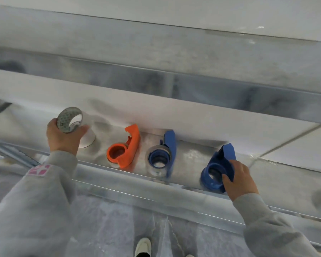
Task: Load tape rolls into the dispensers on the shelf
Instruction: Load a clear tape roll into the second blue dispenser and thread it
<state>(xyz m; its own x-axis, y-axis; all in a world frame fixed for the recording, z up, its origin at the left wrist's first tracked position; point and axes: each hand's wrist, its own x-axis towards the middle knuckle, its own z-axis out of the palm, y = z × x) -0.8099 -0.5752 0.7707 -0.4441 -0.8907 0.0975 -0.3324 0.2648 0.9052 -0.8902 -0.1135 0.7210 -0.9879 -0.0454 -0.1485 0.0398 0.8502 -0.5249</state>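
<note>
Three tape dispensers lie in a row on a metal shelf (191, 156). An orange dispenser (125, 149) holds a clear tape roll, and so does the blue dispenser (163, 153) in the middle. My right hand (239, 179) grips the blue dispenser on the right (216, 168), whose hub looks bare. My left hand (64, 136) holds a clear tape roll (69, 118) at the top of a white stack of rolls (88, 138), left of the orange dispenser.
A white wall panel (156, 112) backs the shelf and another metal shelf (156, 52) runs above. The shelf's front lip (137, 186) is a metal rail. Below are a plastic-covered floor (119, 229) and my shoe (142, 246).
</note>
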